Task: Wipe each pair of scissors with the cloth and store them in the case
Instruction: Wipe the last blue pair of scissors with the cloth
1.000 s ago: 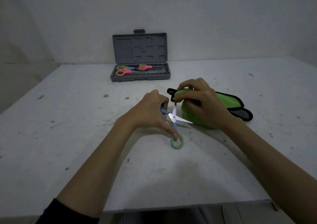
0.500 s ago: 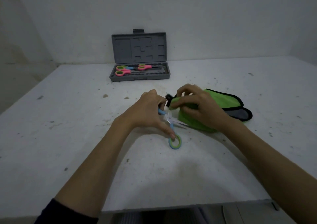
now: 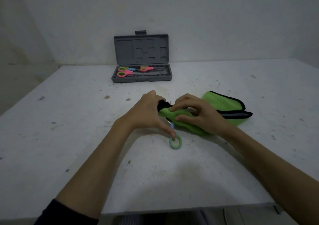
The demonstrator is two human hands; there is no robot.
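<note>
My left hand (image 3: 148, 111) holds the blue scissors (image 3: 175, 142) at mid-table, one fingertip in the blue-and-green handle ring; the other handle is hidden under the palm. My right hand (image 3: 195, 114) grips the green cloth (image 3: 222, 102), black-edged, folded over the blades, which are hidden. The open grey case (image 3: 141, 78) stands at the back with its lid upright. Two pink scissors (image 3: 126, 71) lie in its tray.
The white table (image 3: 69, 138) is speckled with small dark marks and crumbs. Its front edge runs along the bottom of the view. Walls close in behind and on the left.
My right hand has drawn the cloth over the scissors' blades, which showed bare a second ago. My left hand has stayed on the handles.
</note>
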